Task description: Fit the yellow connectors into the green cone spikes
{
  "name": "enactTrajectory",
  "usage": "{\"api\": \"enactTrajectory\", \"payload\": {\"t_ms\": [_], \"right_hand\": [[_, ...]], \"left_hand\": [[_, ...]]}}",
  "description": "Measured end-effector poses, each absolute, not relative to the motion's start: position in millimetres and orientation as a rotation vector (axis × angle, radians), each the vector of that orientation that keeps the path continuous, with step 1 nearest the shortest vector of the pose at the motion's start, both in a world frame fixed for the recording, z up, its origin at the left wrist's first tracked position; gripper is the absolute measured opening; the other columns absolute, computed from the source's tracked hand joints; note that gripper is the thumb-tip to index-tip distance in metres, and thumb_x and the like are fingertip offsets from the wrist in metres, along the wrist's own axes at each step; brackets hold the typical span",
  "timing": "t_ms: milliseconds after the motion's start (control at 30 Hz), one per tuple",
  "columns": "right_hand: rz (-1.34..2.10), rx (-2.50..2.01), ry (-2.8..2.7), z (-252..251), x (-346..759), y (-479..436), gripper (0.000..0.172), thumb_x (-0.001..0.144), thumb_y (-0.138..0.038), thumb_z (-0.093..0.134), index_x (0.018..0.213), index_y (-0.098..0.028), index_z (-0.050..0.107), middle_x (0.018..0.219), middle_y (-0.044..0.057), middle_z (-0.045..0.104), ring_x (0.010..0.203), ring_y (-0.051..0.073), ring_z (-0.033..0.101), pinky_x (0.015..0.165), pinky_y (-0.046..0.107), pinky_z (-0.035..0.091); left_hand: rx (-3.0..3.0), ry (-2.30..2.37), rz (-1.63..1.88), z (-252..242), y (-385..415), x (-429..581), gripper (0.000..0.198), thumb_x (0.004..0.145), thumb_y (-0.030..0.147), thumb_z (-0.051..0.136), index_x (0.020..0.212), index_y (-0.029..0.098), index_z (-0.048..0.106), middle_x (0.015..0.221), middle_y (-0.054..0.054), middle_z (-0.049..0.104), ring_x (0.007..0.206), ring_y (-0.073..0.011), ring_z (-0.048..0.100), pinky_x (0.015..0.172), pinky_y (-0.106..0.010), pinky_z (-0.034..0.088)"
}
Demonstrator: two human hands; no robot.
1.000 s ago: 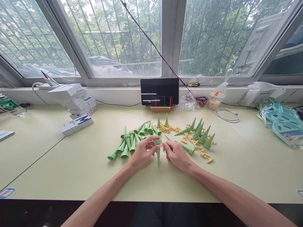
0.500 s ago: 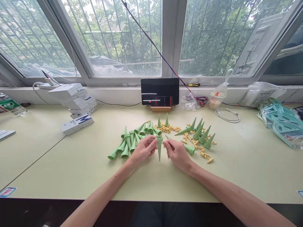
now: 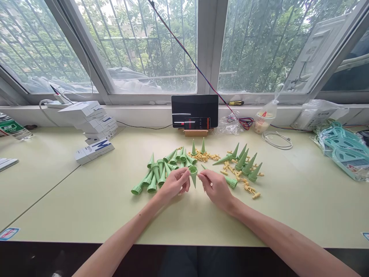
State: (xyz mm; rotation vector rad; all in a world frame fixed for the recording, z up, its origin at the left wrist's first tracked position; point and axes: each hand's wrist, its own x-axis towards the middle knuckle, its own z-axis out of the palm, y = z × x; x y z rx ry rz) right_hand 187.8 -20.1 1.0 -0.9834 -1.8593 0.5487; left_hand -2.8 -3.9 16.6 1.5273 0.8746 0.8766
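Your left hand [image 3: 173, 185] is pinching a pale green hollow cone spike [image 3: 193, 175] above the table [image 3: 86, 200], its open mouth facing you and its tip pointing down. Your right hand [image 3: 215, 187] is hovering just beside it, fingertips pressed together.

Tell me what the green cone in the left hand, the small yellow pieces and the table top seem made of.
Green cone: moulded plastic, likely; even colour, matte sheen, thin hollow rim. Small yellow pieces: probably plastic too, identical shapes, though too small to be sure. Table top: smooth pale-green laminate or painted board, with a faint sheen.
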Motion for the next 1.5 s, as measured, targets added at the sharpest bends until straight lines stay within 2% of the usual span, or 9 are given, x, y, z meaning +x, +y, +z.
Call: {"api": "enactTrajectory", "payload": {"t_ms": [233, 467, 633, 767, 867, 1000, 1100, 1267, 1500], "right_hand": [[0.369, -0.886, -1.863, 1, 189, -19, 0.026, 0.104, -0.030, 0.039, 0.086, -0.021, 0.056, 0.069, 0.002, 0.059, 0.061, 0.015, 0.053, 0.062, 0.026, 0.043], [0.351, -0.800, -1.902, 0, 189, -18, 0.023, 0.104, -0.026, 0.040, 0.090, -0.021, 0.057, 0.071, 0.002, 0.057, 0.063, 0.015, 0.053, 0.061, 0.025, 0.044], [0.408, -0.754, -1.941, -1, 188, -17, 0.017, 0.102, -0.021, 0.042, 0.096, -0.021, 0.058, 0.076, 0.002, 0.057, 0.061, 0.013, 0.056, 0.059, 0.025, 0.046], [0.466, -0.726, -1.939, -2, 190, -17, 0.015, 0.101, -0.018, 0.044, 0.103, -0.021, 0.058, 0.081, 0.003, 0.060, 0.062, 0.013, 0.061, 0.062, 0.026, 0.051], [0.469, -0.706, -1.940, -3, 191, -15, 0.015, 0.100, -0.017, 0.046, 0.107, -0.021, 0.058, 0.085, 0.004, 0.063, 0.070, 0.015, 0.065, 0.067, 0.027, 0.053], [0.457, -0.697, -1.958, -4, 192, -12, 0.017, 0.101, -0.017, 0.043, 0.109, -0.021, 0.058, 0.086, 0.006, 0.065, 0.076, 0.017, 0.066, 0.071, 0.029, 0.054], [0.471, -0.713, -1.975, -6, 193, -11, 0.017, 0.102, -0.019, 0.041, 0.107, -0.021, 0.057, 0.085, 0.005, 0.066, 0.075, 0.017, 0.066, 0.070, 0.029, 0.054], [0.536, -0.762, -1.976, -10, 194, -10, 0.016, 0.102, -0.022, 0.039, 0.100, -0.020, 0.055, 0.079, 0.004, 0.064, 0.069, 0.016, 0.065, 0.067, 0.029, 0.053], [0.595, -0.889, -2.003, -8, 196, -11, 0.021, 0.102, -0.025, 0.039, 0.088, -0.020, 0.054, 0.068, 0.000, 0.056, 0.058, 0.014, 0.053, 0.060, 0.027, 0.044]], "left_hand": [[1.417, 0.890, 0.897, 19, -4, -1, 0.048, 0.090, 0.065, 0.049, 0.080, 0.018, 0.047, 0.052, 0.002, 0.059, 0.035, -0.0067, 0.044, 0.040, -0.019, 0.031], [1.294, 0.778, 0.723, 16, -3, -3, 0.068, 0.087, 0.074, 0.042, 0.066, 0.011, 0.059, 0.047, -0.002, 0.055, 0.034, -0.0073, 0.043, 0.037, -0.020, 0.033], [1.279, 0.783, 0.744, 15, -2, -6, 0.056, 0.088, 0.067, 0.051, 0.073, 0.013, 0.058, 0.049, 0.001, 0.052, 0.037, -0.0066, 0.042, 0.039, -0.019, 0.033], [1.339, 0.846, 0.748, 17, -2, -7, 0.043, 0.086, 0.055, 0.063, 0.075, 0.013, 0.057, 0.063, 0.000, 0.056, 0.044, -0.0068, 0.048, 0.041, -0.019, 0.036], [1.343, 0.838, 0.781, 18, -2, -6, 0.041, 0.087, 0.052, 0.063, 0.075, 0.013, 0.057, 0.072, -0.002, 0.058, 0.047, -0.0066, 0.050, 0.043, -0.020, 0.039], [1.353, 0.837, 0.819, 19, -2, -5, 0.041, 0.087, 0.051, 0.063, 0.071, 0.015, 0.053, 0.066, 0.002, 0.051, 0.048, -0.0070, 0.049, 0.043, -0.020, 0.039], [1.382, 0.861, 0.822, 18, -3, -5, 0.042, 0.087, 0.050, 0.063, 0.068, 0.015, 0.050, 0.064, 0.004, 0.045, 0.049, -0.0072, 0.050, 0.044, -0.020, 0.039], [1.548, 0.890, 0.806, 18, -4, -6, 0.040, 0.090, 0.049, 0.059, 0.072, 0.015, 0.050, 0.065, 0.002, 0.049, 0.050, -0.0081, 0.050, 0.047, -0.022, 0.040], [1.819, 1.005, 0.850, 10, -6, -6, 0.035, 0.092, 0.041, 0.058, 0.070, 0.018, 0.042, 0.057, 0.006, 0.040, 0.051, -0.0076, 0.043, 0.048, -0.021, 0.035]]}}
